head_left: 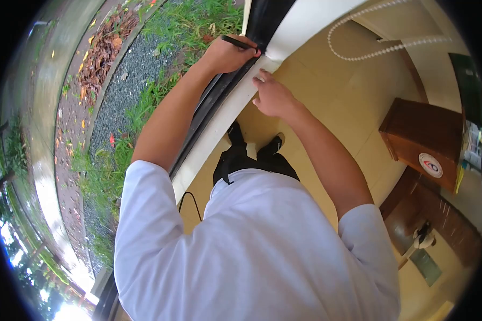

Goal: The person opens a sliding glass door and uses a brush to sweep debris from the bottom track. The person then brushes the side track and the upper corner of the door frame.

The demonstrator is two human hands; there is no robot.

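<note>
My left hand (230, 55) is closed around a dark, pen-like tool (235, 42) with a reddish tip. It is at the corner of the black window frame (218, 101), where the tip meets the frame beside the white wall edge. Just below and to the right, my right hand (273, 95) is at the white sill (211, 128), its fingers apart and bent, with nothing seen in them. Whether its fingertips touch the sill is hard to tell.
Beaded chain (385, 52) hangs at the upper right. A brown wooden podium (423, 131) with a round logo stands at the right. Black cable (190, 194) loops below the sill. Grass (198, 21) and gravel (126, 72) lie outside, at the left.
</note>
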